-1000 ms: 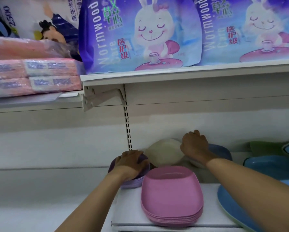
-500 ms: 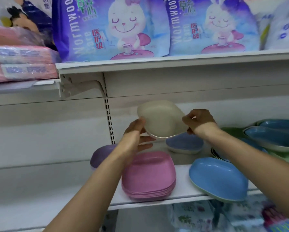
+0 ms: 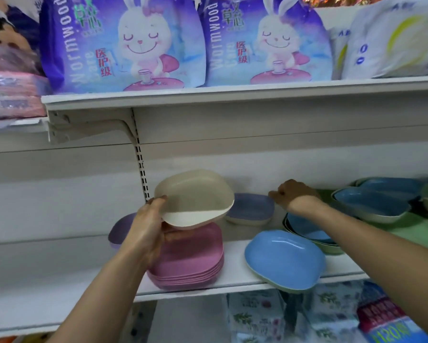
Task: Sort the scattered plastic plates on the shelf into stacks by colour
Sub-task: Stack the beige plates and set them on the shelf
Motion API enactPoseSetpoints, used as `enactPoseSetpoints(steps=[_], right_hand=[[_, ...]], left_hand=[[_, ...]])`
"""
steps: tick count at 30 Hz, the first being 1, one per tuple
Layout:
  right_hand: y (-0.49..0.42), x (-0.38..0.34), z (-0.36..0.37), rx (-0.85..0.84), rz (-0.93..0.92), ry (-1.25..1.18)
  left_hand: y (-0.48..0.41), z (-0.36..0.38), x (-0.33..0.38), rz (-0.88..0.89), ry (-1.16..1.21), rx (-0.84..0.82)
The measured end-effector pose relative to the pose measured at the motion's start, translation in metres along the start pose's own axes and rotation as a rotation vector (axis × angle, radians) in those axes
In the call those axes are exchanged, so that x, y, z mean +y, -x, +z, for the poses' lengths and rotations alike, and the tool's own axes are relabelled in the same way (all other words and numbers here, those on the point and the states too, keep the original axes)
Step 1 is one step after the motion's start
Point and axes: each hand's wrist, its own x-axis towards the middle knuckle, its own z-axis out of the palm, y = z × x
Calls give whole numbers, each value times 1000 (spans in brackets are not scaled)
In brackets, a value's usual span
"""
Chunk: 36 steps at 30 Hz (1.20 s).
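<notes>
My left hand holds a cream plate by its left rim, tilted, above a stack of pink plates at the shelf's front. My right hand reaches to the back of the shelf, fingers curled at the right edge of a purple plate; whether it grips is unclear. Another purple plate lies behind my left wrist. A blue plate overhangs the shelf's front edge. More blue plates and green plates are jumbled at the right.
The white shelf has a low upper shelf above it, loaded with purple rabbit-print packs. A slotted upright runs down the back wall. Packaged goods fill the shelf below.
My right hand let go of the cream plate and moved right and back to the purple plate. My left hand alone now holds the cream plate, lower over the pink stack.
</notes>
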Motion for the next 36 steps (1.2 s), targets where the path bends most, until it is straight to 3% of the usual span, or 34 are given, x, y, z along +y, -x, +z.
enactPoseSetpoints(steps=[2, 4, 8, 18, 25, 36], right_hand=[[-9, -2, 6, -4, -29, 238], [-17, -3, 12, -35, -41, 326], [-27, -8, 22, -181, -39, 311], [-30, -10, -15, -151, -75, -155], [19, -35, -50, -207, -204, -264], [56, -62, -27, -26, -566, 52]], left_hand=[[3, -1, 0, 16, 7, 48], [7, -2, -1, 25, 6, 82], [13, -3, -5, -2, 10, 137], [30, -5, -8, -13, -8, 246], [44, 23, -14, -15, -84, 208], [54, 31, -34, 24, 19, 73]])
